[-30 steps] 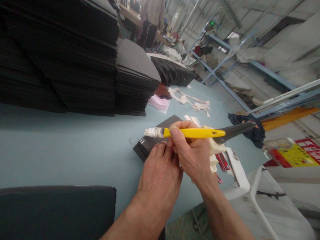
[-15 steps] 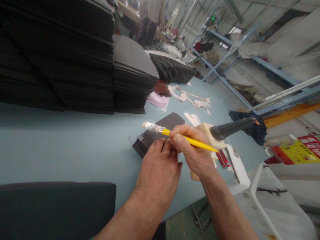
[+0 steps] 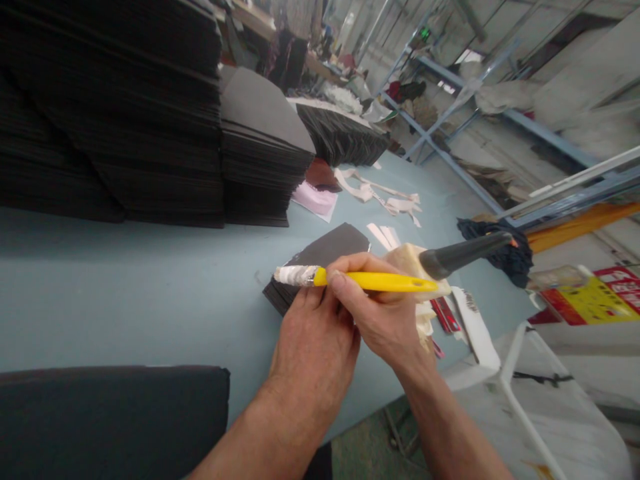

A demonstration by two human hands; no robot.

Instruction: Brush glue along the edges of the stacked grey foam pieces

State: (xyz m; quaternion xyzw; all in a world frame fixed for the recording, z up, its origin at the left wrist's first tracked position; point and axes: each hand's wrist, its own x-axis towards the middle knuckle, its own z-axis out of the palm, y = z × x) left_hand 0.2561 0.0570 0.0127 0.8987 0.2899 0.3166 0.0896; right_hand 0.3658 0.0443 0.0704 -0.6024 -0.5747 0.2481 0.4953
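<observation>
My right hand (image 3: pixel 383 313) is closed round a yellow-handled brush (image 3: pixel 370 281) whose white, glue-caked bristles point left over a small pile of dark cut pieces (image 3: pixel 320 263) on the pale blue table (image 3: pixel 125 287). My left hand (image 3: pixel 315 340) rests on the near edge of that pile, fingers together and pressing down, knuckles under the brush. Its fingertips are hidden behind the brush and the right hand. A cream lump with a black handle (image 3: pixel 465 253) stands just behind my right hand.
Tall stacks of black sheets (image 3: pixel 115 113) fill the far left, with a lower grey-topped stack (image 3: pixel 263 153) and a fanned one (image 3: pixel 343 137) beyond. Pink paper (image 3: pixel 316 199), white strips (image 3: pixel 380 193), a dark cloth (image 3: pixel 493 250) and a white frame (image 3: pixel 505 380) lie to the right. A person stands at the back.
The brush has swung from a downward tilt back to level and its bristles have come nearer and left over the pile's near edge. The left hand has kept its place.
</observation>
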